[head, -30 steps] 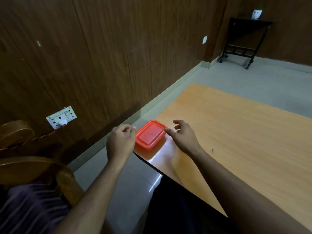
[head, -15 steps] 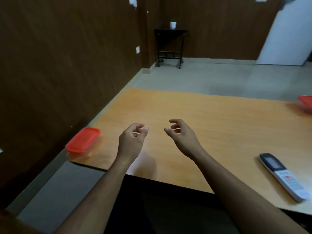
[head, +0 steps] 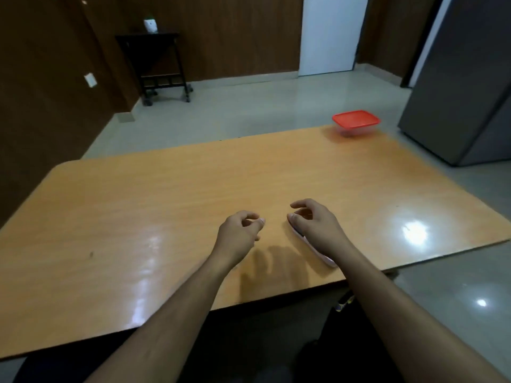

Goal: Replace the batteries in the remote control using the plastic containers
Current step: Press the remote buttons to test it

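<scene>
left hand [head: 237, 236] curled, empty | right hand [head: 315, 228] loose over remote [head: 318, 251] | no readable writing

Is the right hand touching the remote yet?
Cannot tell. In the head view the right hand covers most of the remote control lying on the table, so whether it rests on the remote or hovers above is hidden.

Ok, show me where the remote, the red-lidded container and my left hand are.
remote [head: 326, 259], head view, white near end showing past the right wrist.
red-lidded container [head: 356, 118], head view, middle of the lid.
left hand [head: 237, 234], head view, back of the hand.
</scene>
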